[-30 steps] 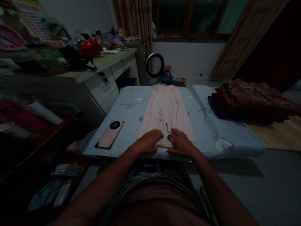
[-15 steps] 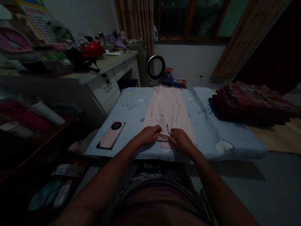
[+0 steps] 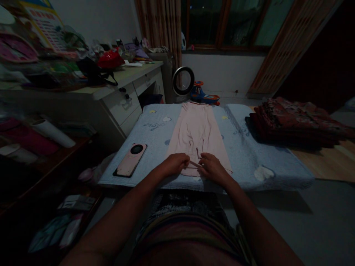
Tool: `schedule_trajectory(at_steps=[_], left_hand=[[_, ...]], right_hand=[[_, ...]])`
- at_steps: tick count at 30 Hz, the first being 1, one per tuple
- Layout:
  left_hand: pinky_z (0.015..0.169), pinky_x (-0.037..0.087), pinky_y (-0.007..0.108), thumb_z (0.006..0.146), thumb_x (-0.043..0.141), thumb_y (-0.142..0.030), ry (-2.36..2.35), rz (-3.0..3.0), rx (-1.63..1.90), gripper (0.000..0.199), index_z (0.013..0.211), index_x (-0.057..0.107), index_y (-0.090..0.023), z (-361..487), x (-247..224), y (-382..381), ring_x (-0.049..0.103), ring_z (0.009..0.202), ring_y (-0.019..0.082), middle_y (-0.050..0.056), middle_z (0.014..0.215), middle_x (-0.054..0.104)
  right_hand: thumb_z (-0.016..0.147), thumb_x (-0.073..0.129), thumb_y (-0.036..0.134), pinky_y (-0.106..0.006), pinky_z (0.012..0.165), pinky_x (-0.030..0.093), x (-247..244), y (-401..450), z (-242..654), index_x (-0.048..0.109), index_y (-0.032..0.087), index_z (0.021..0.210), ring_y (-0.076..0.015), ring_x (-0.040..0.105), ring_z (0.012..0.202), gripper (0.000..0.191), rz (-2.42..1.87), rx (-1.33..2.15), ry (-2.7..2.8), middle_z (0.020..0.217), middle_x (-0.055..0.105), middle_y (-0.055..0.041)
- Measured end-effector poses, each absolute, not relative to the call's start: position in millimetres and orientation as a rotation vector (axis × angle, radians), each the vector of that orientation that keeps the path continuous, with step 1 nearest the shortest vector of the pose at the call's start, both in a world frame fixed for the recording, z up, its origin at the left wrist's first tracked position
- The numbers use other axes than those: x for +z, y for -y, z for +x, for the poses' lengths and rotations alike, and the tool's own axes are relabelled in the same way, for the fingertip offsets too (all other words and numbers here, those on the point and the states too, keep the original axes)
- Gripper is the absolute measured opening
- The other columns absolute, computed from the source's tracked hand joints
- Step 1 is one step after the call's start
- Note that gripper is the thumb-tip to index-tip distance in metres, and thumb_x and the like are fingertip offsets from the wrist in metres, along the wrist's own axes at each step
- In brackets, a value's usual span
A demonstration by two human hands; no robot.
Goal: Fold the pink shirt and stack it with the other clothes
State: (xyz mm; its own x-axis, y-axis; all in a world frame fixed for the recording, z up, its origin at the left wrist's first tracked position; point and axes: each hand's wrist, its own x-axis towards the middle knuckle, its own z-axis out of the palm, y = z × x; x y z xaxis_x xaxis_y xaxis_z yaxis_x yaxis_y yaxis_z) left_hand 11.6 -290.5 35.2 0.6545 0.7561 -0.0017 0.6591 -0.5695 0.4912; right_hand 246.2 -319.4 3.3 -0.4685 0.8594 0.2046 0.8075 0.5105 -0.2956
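A: Grip count?
B: Two hands on one pink garment (image 3: 198,127), frame centre. Left hand (image 3: 176,163): fingers closed, pinching a narrow fold at the near end. Right hand (image 3: 213,167): thumb and fingers almost together on the fold's other end.
A: Surroundings?
B: One phone (image 3: 131,160), left of centre; one blue blanket (image 3: 244,159) beneath both; one folded cloth stack (image 3: 296,123), right; one ride-on toy (image 3: 204,97), upper centre.
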Motion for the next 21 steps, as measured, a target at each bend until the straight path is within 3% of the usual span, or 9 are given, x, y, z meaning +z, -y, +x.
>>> schedule_trajectory(at_steps=[2, 4, 7, 13, 21], left_hand=[[0.079, 0.045, 0.029, 0.081, 0.052, -0.019, -1.072, 2.498, 0.257, 0.011, 0.090, 0.058, -0.021, 14, 34, 303, 0.059, 0.088, 0.019, 0.003, 0.095, 0.064], [0.086, 0.046, 0.034, 0.078, 0.062, -0.027, -1.055, 2.565, 0.278, 0.030, 0.107, 0.055, -0.022, 17, 32, 313, 0.057, 0.102, 0.024, 0.007, 0.110, 0.062], [0.096, 0.043, 0.040, 0.076, 0.069, -0.031, -1.068, 2.634, 0.347, 0.059, 0.128, 0.043, -0.021, 22, 28, 320, 0.050, 0.120, 0.028, 0.012, 0.130, 0.053], [0.084, 0.049, 0.039, 0.075, 0.064, -0.024, -1.138, 2.776, 0.195, 0.034, 0.108, 0.053, -0.022, 33, 30, 319, 0.055, 0.104, 0.028, 0.009, 0.110, 0.059], [0.083, 0.050, 0.037, 0.078, 0.054, -0.011, -1.291, 2.795, 0.133, 0.028, 0.105, 0.057, -0.021, 40, 31, 324, 0.057, 0.104, 0.025, 0.007, 0.107, 0.060]], right_hand=[[0.077, 0.071, 0.034, -0.048, 0.106, 0.038, 5, 324, 248, 0.065, 0.018, 0.111, -0.0315, 0.044, 0.130, 0.038, -1.368, 0.245, 2.483, 0.136, 0.052, -0.0150], [0.072, 0.075, 0.039, -0.052, 0.107, 0.035, 6, 328, 249, 0.059, 0.018, 0.120, -0.0355, 0.037, 0.135, 0.055, -1.361, 0.254, 2.521, 0.143, 0.044, -0.0168], [0.071, 0.074, 0.034, -0.055, 0.107, 0.033, 8, 332, 248, 0.056, 0.019, 0.123, -0.0387, 0.031, 0.139, 0.057, -1.381, 0.248, 2.569, 0.147, 0.039, -0.0180], [0.073, 0.064, 0.020, -0.053, 0.105, 0.036, 22, 335, 237, 0.058, 0.017, 0.118, -0.0389, 0.034, 0.135, 0.045, -1.445, 0.171, 2.650, 0.142, 0.043, -0.0185], [0.076, 0.062, 0.016, -0.047, 0.105, 0.037, 14, 334, 229, 0.057, 0.014, 0.120, -0.0335, 0.039, 0.129, 0.045, -1.512, 0.035, 2.542, 0.137, 0.049, -0.0176]])
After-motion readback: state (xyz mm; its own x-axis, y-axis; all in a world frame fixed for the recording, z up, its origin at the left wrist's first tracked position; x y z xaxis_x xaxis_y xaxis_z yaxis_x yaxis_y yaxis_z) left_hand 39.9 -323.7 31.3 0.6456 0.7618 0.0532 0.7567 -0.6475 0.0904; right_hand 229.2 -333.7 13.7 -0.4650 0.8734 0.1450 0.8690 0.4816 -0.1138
